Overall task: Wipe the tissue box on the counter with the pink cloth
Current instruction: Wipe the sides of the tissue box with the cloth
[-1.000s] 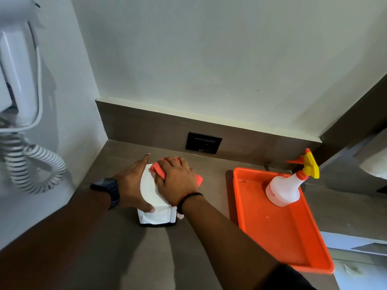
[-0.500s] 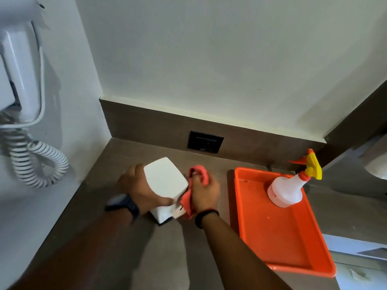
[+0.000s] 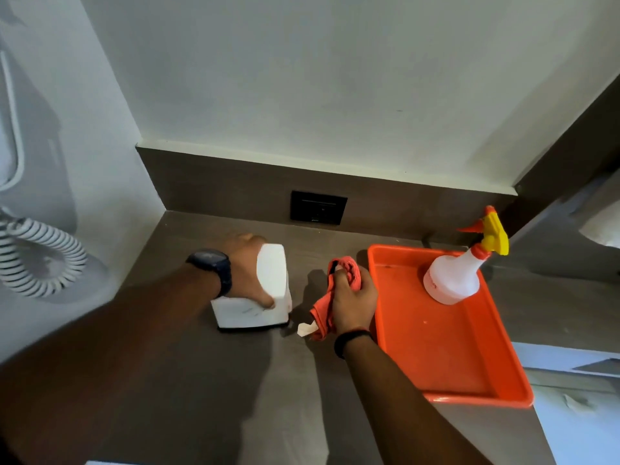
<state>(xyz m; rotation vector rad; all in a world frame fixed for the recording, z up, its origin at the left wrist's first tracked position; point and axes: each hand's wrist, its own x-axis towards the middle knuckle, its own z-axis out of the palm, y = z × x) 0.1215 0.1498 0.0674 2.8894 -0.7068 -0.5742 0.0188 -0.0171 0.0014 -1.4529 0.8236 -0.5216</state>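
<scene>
The white tissue box [image 3: 272, 280] lies tipped on the brown counter [image 3: 235, 380], with a bit of white tissue [image 3: 306, 328] sticking out at its lower right. My left hand [image 3: 246, 270], with a black watch on the wrist, grips the box from its left side. My right hand [image 3: 354, 298] is closed on the bunched pink cloth [image 3: 327, 305], a short way to the right of the box and apart from it. The cloth hangs down from my fist toward the counter.
An orange tray [image 3: 463, 364] lies right of my right hand, holding a white spray bottle [image 3: 451, 280] with a yellow and orange trigger. A dark wall socket [image 3: 318, 207] sits in the backsplash. A coiled white cord [image 3: 40, 256] hangs on the left wall.
My right hand has drawn the pink cloth off the box and moved right. My left hand has turned the box over onto its side and shifted it left.
</scene>
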